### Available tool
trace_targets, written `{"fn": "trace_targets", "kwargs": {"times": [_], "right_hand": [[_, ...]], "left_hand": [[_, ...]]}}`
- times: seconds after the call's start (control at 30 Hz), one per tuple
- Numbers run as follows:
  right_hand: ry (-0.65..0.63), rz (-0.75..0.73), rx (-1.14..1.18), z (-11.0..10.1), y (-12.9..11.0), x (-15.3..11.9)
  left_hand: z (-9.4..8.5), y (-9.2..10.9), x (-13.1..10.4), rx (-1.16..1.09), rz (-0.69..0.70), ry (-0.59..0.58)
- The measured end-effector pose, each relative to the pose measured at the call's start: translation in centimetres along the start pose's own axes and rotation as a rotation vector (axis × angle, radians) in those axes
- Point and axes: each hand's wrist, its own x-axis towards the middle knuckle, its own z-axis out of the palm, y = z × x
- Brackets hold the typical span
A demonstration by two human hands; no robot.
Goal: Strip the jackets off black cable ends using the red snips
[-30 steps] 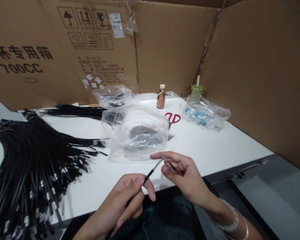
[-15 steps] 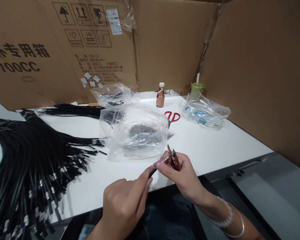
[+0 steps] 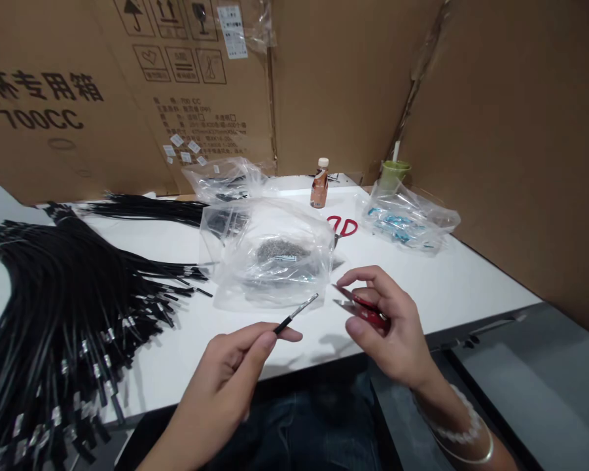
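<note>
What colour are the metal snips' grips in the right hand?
Red grips, seen in the head view.

Large black print on the cardboard box (image 3: 125,101) reads 杯专用箱, with 700CC beneath it (another character is cut off at the left edge of view). Finer lines to the right repeat 700 CC and give PP; most of the rest blurs. Framed signs above them show an umbrella, upward arrows, a glass and a heart. Print on the white sticker (image 3: 232,31) beside these is too small to read.
</note>
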Motion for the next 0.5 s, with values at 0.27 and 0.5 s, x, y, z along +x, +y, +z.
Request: {"fn": "trace_targets", "kwargs": {"times": [0.27,0.5], "right_hand": [[0.076,-0.440,-0.495,0.59,-0.66,-0.26],[0.064,-0.497,-0.600,0.57,-0.99,-0.69]], "left_hand": [[-0.82,0.08,0.68,-0.209,-0.056,-0.197],[-0.38,0.92,0.06,-0.107,-0.100,-0.038]]}}
